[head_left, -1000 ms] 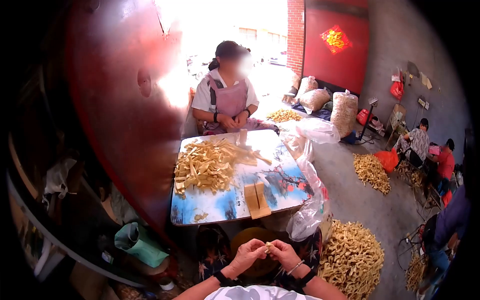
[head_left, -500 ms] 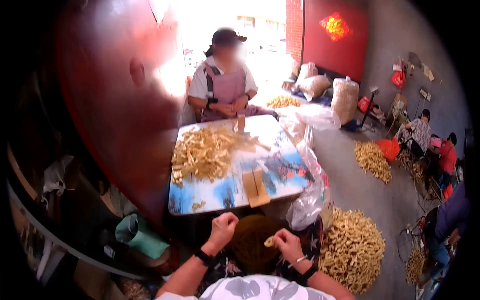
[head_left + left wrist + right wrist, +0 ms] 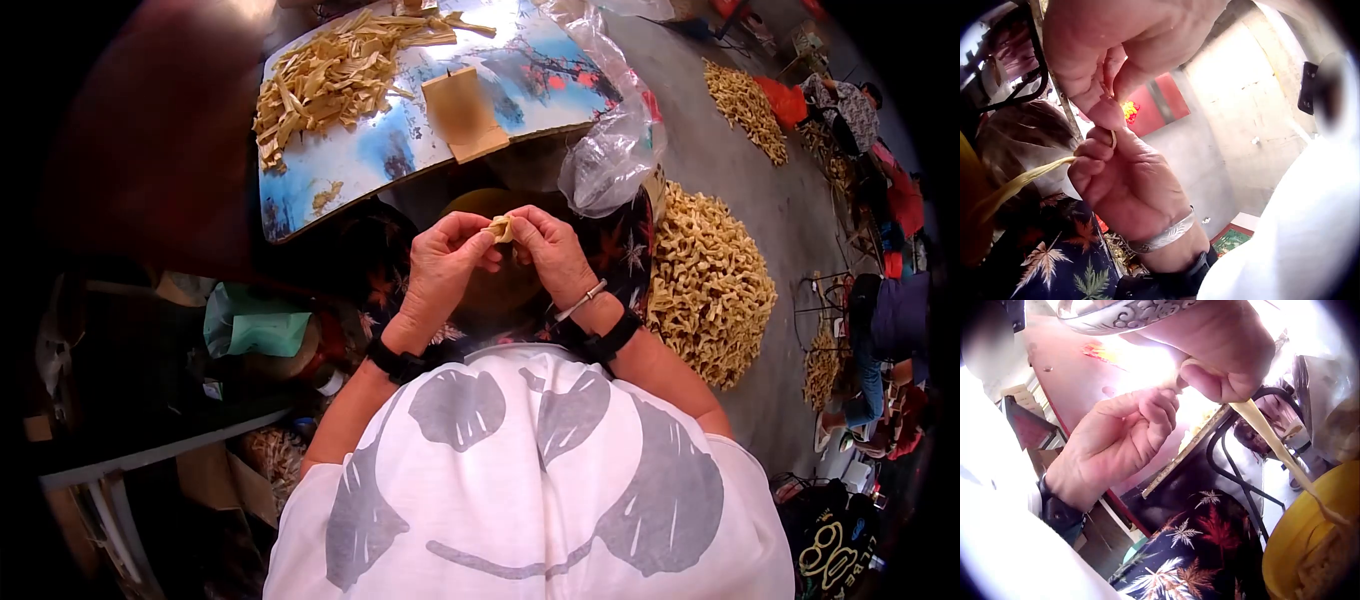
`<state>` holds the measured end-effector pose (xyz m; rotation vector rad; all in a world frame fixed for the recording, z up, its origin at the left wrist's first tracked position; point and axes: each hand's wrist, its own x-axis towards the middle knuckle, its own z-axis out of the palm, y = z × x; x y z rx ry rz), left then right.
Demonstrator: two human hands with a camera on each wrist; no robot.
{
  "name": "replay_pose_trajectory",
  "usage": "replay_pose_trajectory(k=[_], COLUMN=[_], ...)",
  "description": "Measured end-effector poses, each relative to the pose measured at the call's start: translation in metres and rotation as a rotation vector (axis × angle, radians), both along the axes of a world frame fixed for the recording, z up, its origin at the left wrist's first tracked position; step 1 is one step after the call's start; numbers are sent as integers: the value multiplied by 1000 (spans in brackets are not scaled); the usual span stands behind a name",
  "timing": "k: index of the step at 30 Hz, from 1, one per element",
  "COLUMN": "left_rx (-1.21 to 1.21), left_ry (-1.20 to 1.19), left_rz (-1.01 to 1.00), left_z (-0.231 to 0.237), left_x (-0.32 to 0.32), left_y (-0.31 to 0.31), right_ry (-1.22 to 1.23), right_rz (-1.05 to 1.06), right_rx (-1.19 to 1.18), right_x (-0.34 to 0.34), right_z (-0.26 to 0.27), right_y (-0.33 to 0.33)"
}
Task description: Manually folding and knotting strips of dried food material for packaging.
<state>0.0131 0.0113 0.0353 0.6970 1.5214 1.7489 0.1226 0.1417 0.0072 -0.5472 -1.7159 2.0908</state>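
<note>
Both hands meet above the lap, in front of the table's near edge. The left hand point(image 3: 440, 270) and the right hand point(image 3: 550, 255) pinch a small pale yellow strip point(image 3: 501, 229) between their fingertips in the head view. In the right wrist view a long tail of the strip point(image 3: 1266, 434) hangs from the right hand point(image 3: 1216, 350) down to a yellow bowl point(image 3: 1291, 531) with pale pieces inside. From the left wrist view, the right hand's fingers point(image 3: 1094, 153) curl round the strip point(image 3: 1029, 178), touching the left hand's fingertips.
On the painted table point(image 3: 400, 160) lie a heap of flat strips point(image 3: 335, 75) and a wooden block point(image 3: 465, 112). Clear plastic point(image 3: 610, 160) hangs at its right corner. A large pile of knotted pieces point(image 3: 710, 285) lies on the floor at right; people sit beyond it.
The head view has tilted down. The hands, apart half a second ago with the piece in the right one, have come together, and the left now pinches it too.
</note>
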Motion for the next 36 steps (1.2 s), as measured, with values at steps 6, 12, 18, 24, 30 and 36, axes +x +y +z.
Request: replay_pose_trajectory(k=[6, 12, 18, 24, 30, 36], left_rx=[-100, -90, 232, 218, 94, -104], left_ry=[174, -115, -740, -589, -371, -192], left_rz=[70, -6, -53, 35, -168, -291], left_z=[-6, -3, -24, -26, -20, -22], left_x=[-10, -23, -26, 7, 0, 1], left_y=[2, -4, -9, 5, 4, 2], right_ry=[-25, 36, 15, 80, -19, -23], right_rz=[39, -190, -315, -251, -160, -178], right_rx=[20, 988, 1012, 1163, 648, 878], right_x=[6, 15, 15, 3, -9, -15], right_z=[1, 15, 13, 8, 19, 5], right_y=[10, 15, 3, -19, 0, 4])
